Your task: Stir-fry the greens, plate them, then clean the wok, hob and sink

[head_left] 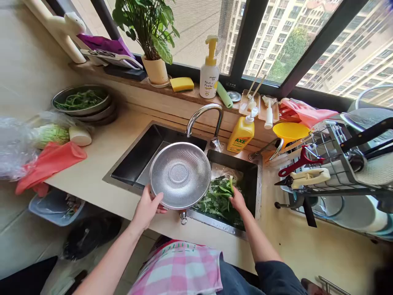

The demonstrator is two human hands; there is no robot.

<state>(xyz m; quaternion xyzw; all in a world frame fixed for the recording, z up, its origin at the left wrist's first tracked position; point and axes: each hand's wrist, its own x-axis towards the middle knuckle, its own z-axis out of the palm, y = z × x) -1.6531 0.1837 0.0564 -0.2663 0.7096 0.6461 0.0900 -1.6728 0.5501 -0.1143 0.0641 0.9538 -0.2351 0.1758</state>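
My left hand (149,208) grips the rim of a round metal colander (179,174), thumb on top and fingers beneath. The colander has nothing in it and hangs over the divider between the two basins. In the smaller right basin (258,184), leafy greens (211,200) lie in water. My right hand (237,200) is closed around a few stems of the greens at that basin's right side. The curved faucet (205,107) rises behind the colander. Part of the left basin (135,151) is hidden by the colander.
Stacked bowls with greens (81,102), a cabbage (51,136) and a red glove (52,162) sit left. A yellow AXE bottle (241,134) stands behind the right basin. A dish rack (331,151) with scissors and knives borders the right. A soap bottle (209,80) is on the sill.
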